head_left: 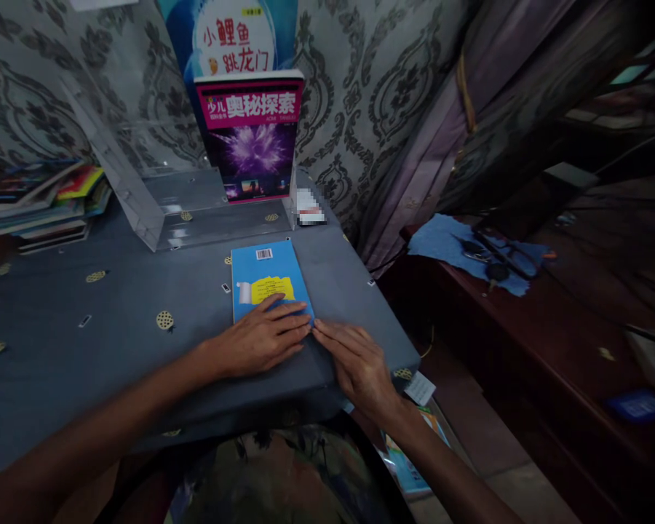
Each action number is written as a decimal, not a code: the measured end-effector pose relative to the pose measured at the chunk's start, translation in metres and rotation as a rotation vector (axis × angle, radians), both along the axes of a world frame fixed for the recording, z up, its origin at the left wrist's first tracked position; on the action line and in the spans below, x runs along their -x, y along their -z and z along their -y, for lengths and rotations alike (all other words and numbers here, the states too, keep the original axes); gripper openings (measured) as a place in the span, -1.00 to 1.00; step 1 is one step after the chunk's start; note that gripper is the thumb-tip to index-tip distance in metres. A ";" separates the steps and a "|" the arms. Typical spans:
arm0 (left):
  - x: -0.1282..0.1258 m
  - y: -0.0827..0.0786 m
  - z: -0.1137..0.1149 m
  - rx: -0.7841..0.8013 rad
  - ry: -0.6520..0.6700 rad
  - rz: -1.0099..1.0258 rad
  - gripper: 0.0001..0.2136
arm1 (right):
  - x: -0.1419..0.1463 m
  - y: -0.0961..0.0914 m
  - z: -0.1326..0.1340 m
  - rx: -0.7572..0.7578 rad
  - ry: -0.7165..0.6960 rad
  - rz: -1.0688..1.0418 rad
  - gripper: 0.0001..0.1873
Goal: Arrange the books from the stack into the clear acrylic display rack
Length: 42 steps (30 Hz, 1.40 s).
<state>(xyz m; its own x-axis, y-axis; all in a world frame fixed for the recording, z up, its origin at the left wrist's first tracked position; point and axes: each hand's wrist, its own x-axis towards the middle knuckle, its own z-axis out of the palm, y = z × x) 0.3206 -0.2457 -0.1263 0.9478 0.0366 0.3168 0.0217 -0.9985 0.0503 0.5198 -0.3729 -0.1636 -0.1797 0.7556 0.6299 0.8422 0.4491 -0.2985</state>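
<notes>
A blue book [267, 268] with a barcode and a yellow patch lies flat on the cloth-covered table, its back cover apparently facing up. My left hand [267, 333] rests flat across the lower part of the book, fingers stretched out to the right. At the book's lower right edge, my right hand [357, 360] has its fingers together, their tips closed on the corner beside my left fingertips. The book's near edge is hidden under my left hand.
Behind stands a clear acrylic rack [142, 211] holding a magenta-and-black book [251, 145] and a taller blue book [177, 36]. Stacked books [49, 196] are at left, near a blurred brown shape. To the right, a dark red cabinet [469, 306] bears a blue cloth [437, 236] with glasses.
</notes>
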 end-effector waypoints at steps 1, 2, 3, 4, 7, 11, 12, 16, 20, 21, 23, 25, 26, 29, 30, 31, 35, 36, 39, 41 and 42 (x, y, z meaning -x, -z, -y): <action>0.001 0.000 0.001 -0.011 -0.001 -0.002 -0.68 | 0.001 0.000 0.001 0.002 0.005 -0.001 -0.53; 0.002 0.000 0.001 -0.020 -0.004 -0.007 -0.67 | 0.001 0.000 0.001 0.002 0.008 -0.004 -0.53; 0.003 0.000 0.002 -0.025 -0.006 -0.016 -0.66 | 0.002 -0.001 0.002 0.002 0.009 -0.008 -0.53; 0.003 -0.001 0.002 -0.025 -0.005 -0.028 -0.65 | 0.002 -0.001 0.002 0.001 0.007 -0.012 -0.53; 0.002 -0.005 0.001 -0.009 0.014 -0.068 -0.65 | 0.002 -0.001 0.004 0.001 0.008 -0.027 -0.49; -0.004 -0.012 -0.005 0.066 0.049 -0.100 -0.67 | 0.003 0.002 0.007 -0.004 0.021 -0.053 -0.45; -0.005 -0.013 -0.007 0.092 0.056 -0.102 -0.68 | 0.004 0.002 0.008 -0.007 0.022 -0.058 -0.45; -0.010 -0.012 -0.013 0.176 0.094 -0.075 -0.70 | 0.007 0.005 0.009 -0.015 0.052 -0.059 -0.46; -0.011 -0.008 -0.015 0.202 0.104 -0.039 -0.69 | 0.008 0.006 0.008 -0.023 0.061 -0.054 -0.47; -0.010 -0.007 -0.014 0.200 0.100 -0.041 -0.69 | 0.008 0.006 0.008 -0.025 0.059 -0.055 -0.48; -0.009 -0.007 -0.012 0.184 0.085 -0.060 -0.70 | 0.008 0.004 0.007 -0.026 0.054 -0.058 -0.50; -0.007 -0.007 -0.010 0.150 0.068 -0.085 -0.69 | 0.008 0.001 0.007 -0.024 0.047 -0.063 -0.52; -0.006 -0.008 -0.009 0.126 0.059 -0.092 -0.69 | 0.009 0.000 0.008 -0.022 0.044 -0.065 -0.52; 0.000 -0.008 -0.004 0.046 0.044 -0.077 -0.69 | 0.011 -0.004 0.009 -0.016 0.031 -0.061 -0.50; 0.003 -0.008 -0.003 0.021 0.041 -0.064 -0.70 | 0.012 -0.004 0.010 -0.010 0.027 -0.056 -0.50; 0.006 -0.008 -0.001 0.000 0.038 -0.052 -0.70 | 0.013 -0.005 0.010 -0.002 0.022 -0.051 -0.49; 0.015 -0.003 0.006 -0.042 0.006 -0.036 -0.71 | 0.016 -0.002 0.011 0.021 0.030 -0.036 -0.51; 0.017 -0.002 0.008 -0.040 -0.008 -0.036 -0.70 | 0.016 -0.001 0.010 0.020 0.038 -0.034 -0.52; 0.017 0.003 0.014 -0.023 -0.054 -0.042 -0.67 | 0.016 0.001 0.009 0.015 0.054 -0.025 -0.55; 0.017 0.005 0.017 -0.021 -0.076 -0.049 -0.66 | 0.016 0.001 0.009 0.019 0.056 -0.021 -0.56; 0.017 0.005 0.018 -0.026 -0.085 -0.049 -0.65 | 0.017 0.000 0.008 0.022 0.057 -0.022 -0.56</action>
<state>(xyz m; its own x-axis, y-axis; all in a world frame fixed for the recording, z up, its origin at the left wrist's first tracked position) 0.3034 -0.2641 -0.1314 0.9560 0.1094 0.2720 0.1078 -0.9940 0.0210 0.5031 -0.3809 -0.1634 -0.1228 0.7778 0.6164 0.8594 0.3940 -0.3260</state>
